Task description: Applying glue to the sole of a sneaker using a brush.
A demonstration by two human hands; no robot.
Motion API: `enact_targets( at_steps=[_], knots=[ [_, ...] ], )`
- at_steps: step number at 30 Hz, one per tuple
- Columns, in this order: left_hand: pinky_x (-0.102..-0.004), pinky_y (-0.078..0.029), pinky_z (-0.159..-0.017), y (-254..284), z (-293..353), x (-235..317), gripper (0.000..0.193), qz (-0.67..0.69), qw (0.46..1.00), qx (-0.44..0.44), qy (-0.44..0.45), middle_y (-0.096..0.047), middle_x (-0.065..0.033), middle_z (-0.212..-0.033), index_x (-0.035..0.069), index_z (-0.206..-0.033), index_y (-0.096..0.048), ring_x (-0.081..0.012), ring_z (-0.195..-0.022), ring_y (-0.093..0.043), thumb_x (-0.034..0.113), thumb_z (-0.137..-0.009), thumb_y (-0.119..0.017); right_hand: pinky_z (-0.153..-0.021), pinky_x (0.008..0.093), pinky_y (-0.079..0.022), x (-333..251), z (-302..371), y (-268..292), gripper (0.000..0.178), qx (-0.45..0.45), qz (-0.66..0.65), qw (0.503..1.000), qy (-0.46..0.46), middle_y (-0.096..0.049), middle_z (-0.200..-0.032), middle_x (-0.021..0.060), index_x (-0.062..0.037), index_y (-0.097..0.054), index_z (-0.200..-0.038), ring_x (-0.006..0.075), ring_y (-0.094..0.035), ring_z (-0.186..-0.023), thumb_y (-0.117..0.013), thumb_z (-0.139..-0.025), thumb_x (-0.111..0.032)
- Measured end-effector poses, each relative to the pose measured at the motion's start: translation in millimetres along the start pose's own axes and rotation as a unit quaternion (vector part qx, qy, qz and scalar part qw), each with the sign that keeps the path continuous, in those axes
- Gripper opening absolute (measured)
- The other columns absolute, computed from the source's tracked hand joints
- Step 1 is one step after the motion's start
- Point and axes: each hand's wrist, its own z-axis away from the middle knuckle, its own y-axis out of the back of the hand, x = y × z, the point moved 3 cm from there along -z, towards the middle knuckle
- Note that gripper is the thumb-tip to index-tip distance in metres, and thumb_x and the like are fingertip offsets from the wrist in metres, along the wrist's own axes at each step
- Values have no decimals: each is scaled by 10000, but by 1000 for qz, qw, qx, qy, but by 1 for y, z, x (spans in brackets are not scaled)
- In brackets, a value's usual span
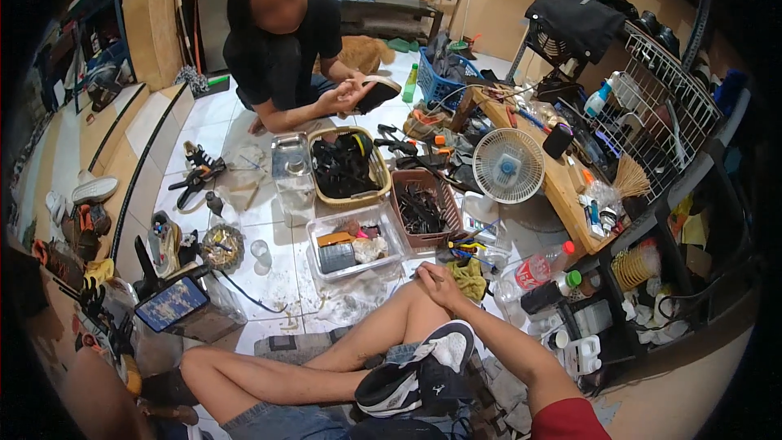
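Observation:
I sit on the tiled floor with my bare legs drawn up. My right hand [440,279] rests on my raised knee [411,297], fingers loose and nothing seen in it. A black and white sneaker [419,375] lies sole-side up across my lap, below that forearm. My left hand is out of sight. Just beyond the knee stands a clear plastic box [356,249] of small items, with a yellow-green cloth [471,277] beside my right hand. Across from me a person in a black shirt sits holding a dark shoe [376,94] in both hands.
A woven basket [350,167] of black parts and a brown basket [422,208] stand mid-floor. A small white fan [508,165] leans by a low wooden table [562,187]. Bottles [533,270], a wire rack [664,98] and shelves crowd the right; shoes [94,190] line the left.

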Motion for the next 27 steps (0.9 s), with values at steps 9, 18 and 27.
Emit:
enact_targets(
  at_steps=[9,18,27],
  knots=[
    [-300,-508,-764,37,85,17,161,-68,992,26,104,-666,-140,-999,-9,-999,-641,-190,-863,-621,41,-879,-546,-748,373,-504,9,-11,-4,335,-6,-13,999,-31,-682,-835,171,29,-645,-898,295,-665,-790,-468,-989,-240],
    [-296,-507,-751,61,116,34,150,-129,982,41,131,-664,-130,-990,1,-989,-634,-184,-852,-616,40,-881,-538,-656,430,-460,8,-2,-1,311,36,-48,998,0,-606,-762,234,29,-607,-868,400,-598,-702,-504,-969,-246],
    [-292,-505,-737,75,134,43,140,-175,970,82,148,-662,-120,-980,10,-979,-628,-179,-840,-611,40,-882,-530,-680,435,-467,10,2,1,298,37,-55,998,1,-610,-785,234,25,-608,-895,413,-605,-741,-506,-969,-246]
  ],
)
